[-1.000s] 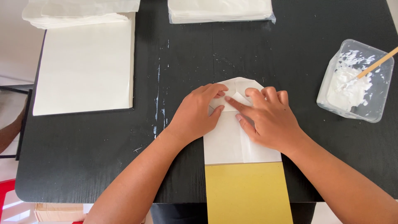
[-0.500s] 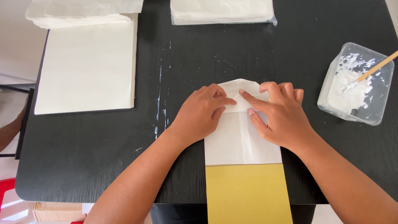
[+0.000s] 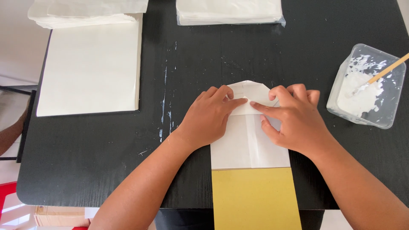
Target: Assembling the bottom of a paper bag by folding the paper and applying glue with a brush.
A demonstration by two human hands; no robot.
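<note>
A white folded paper bag (image 3: pixel 247 145) lies flat on the black table (image 3: pixel 106 162), its folded top flap (image 3: pixel 251 91) pointing away from me. Under its near end lies a yellow card (image 3: pixel 255 198) that hangs over the table's front edge. My left hand (image 3: pixel 211 117) presses flat on the bag's left side, fingertips on the flap. My right hand (image 3: pixel 294 119) presses on the right side, its index finger laid across the flap's fold and meeting the left fingertips. Neither hand grips anything.
A stack of white sheets (image 3: pixel 91 68) lies at the left, more wrapped sheets (image 3: pixel 230 10) at the far edge. A clear plastic tub of white paste (image 3: pixel 366 89) with a wooden stick (image 3: pixel 385 70) stands at the right. Another person's arm (image 3: pixel 10 132) shows at the left edge.
My right hand slid right and then its index finger came back left along the flap's fold. My left hand stayed pressed on the bag.
</note>
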